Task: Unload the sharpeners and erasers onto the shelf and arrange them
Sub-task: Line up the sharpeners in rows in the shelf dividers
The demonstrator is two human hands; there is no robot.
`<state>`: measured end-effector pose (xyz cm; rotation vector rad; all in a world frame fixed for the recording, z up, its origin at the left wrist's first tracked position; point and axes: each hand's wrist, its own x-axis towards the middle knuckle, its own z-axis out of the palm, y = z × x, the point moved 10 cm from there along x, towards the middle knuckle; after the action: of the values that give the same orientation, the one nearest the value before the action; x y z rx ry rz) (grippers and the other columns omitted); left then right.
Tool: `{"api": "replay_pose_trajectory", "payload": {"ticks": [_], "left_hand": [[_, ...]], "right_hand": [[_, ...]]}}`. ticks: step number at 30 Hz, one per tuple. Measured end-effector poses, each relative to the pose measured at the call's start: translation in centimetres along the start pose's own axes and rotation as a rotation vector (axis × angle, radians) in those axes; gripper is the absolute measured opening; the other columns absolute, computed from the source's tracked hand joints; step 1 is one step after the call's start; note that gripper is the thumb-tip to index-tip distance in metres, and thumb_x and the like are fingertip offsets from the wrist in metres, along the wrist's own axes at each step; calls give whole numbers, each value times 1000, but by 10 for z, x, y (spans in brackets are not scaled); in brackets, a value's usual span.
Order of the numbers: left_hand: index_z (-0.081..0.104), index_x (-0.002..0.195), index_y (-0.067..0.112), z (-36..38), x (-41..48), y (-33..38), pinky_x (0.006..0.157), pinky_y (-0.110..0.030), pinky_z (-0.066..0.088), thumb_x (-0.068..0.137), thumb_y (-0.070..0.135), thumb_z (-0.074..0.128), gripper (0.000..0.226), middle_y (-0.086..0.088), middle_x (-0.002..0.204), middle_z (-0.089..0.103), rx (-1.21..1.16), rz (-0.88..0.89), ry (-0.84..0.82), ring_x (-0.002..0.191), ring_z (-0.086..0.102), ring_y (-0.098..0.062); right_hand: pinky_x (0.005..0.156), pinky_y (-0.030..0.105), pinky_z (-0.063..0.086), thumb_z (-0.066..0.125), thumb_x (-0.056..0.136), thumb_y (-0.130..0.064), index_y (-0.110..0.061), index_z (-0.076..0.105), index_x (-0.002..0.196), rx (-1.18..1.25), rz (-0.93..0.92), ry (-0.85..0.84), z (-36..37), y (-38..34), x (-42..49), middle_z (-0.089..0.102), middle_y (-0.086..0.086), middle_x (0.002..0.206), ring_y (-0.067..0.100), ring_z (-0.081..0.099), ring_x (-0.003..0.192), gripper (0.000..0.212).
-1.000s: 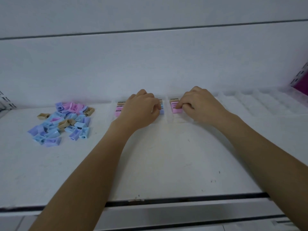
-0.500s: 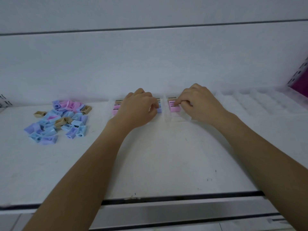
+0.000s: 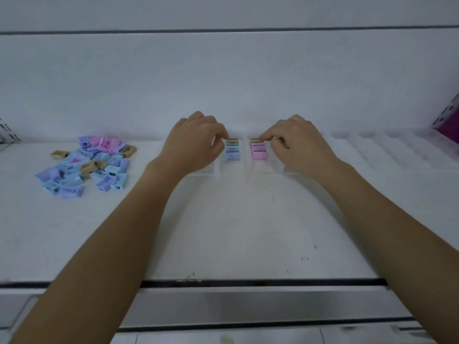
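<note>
A loose pile of small sharpeners (image 3: pixel 87 167) in blue, purple, pink and tan lies on the white shelf (image 3: pixel 223 232) at the left. Two short rows of sharpeners stand in clear divider lanes at the back: a tan, blue and purple row (image 3: pixel 232 149) and a tan and pink row (image 3: pixel 259 150). My left hand (image 3: pixel 196 142) is curled just left of the first row, fingertips at its rear tan sharpener. Beside the pink row sits my right hand (image 3: pixel 295 142), its fingertips on that row's rear tan sharpener. Whether either hand pinches a piece is hidden.
Clear plastic divider lanes (image 3: pixel 387 152) run along the back of the shelf to the right. A magenta object (image 3: pixel 449 125) sits at the far right edge. The shelf's front lip (image 3: pixel 223 284) is near me, with a white back wall behind.
Both hands have shifted apart and back, uncovering the two rows of sharpeners between them. The view has tilted slightly.
</note>
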<state>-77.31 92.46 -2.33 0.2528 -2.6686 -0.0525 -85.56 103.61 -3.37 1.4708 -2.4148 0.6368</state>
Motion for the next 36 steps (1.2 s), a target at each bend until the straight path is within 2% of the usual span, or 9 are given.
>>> {"api": "replay_pose_trajectory", "payload": {"ticks": [6,10,14,17,20,24,29,32,36], "left_hand": [[61,115,14,-29,2,-15,85,-29,36,92,14,44,28,-5,116,60,-80,-63,164,108,50,-23],[59,117,16,-46,7,-29,85,-27,36,92,12,43,30,-3,119,58,-103,-57,155,110,50,-21],[59,117,15,-67,3,-63,90,-35,40,93,11,42,29,-6,120,57,-53,-2,59,110,51,-23],[60,116,16,-77,-14,-100,90,-35,40,93,11,43,29,-5,120,57,2,24,-55,108,53,-22],[61,113,14,-85,-35,-135,88,-30,40,92,9,48,26,-6,117,59,-16,67,-158,100,57,-20],[64,105,11,-87,-66,-185,79,-22,37,88,7,56,19,-6,111,63,-31,80,-299,88,58,-14],[64,105,9,-79,-105,-226,72,-17,34,86,4,58,21,-6,109,63,-101,115,-379,91,60,-19],[61,113,12,-66,-114,-246,81,-22,36,89,10,56,25,-9,116,58,-106,94,-417,97,58,-22],[51,127,15,-50,-116,-270,95,-32,38,93,14,50,34,-13,126,48,-81,37,-412,109,52,-26]], "right_hand": [[87,30,34,40,85,-4,-13,57,123,96,47,123,-21,5,2,62,6,118,28,49,105,42],[89,24,30,37,88,1,-15,53,126,112,55,79,-27,-9,10,57,3,125,24,46,113,45],[90,22,31,36,89,2,-16,51,129,125,-31,0,-21,-59,23,54,2,128,21,48,114,47],[91,23,36,36,90,1,-17,51,129,162,-58,-46,-7,-102,33,55,1,126,18,51,110,45],[91,21,34,41,91,-3,-15,55,124,172,-87,-92,18,-151,41,58,1,123,17,52,108,38],[89,25,36,51,90,-14,-18,60,116,125,-123,-181,66,-214,53,61,-1,115,15,50,101,28],[84,27,36,55,89,-28,-17,62,114,38,-62,-254,107,-256,69,61,4,113,18,50,103,28],[86,27,35,54,91,-33,-16,57,123,-1,-3,-288,122,-268,78,57,6,121,20,48,109,37],[83,21,35,54,90,-19,-13,61,119,-30,55,-298,132,-276,86,61,6,120,21,53,109,31]]}}
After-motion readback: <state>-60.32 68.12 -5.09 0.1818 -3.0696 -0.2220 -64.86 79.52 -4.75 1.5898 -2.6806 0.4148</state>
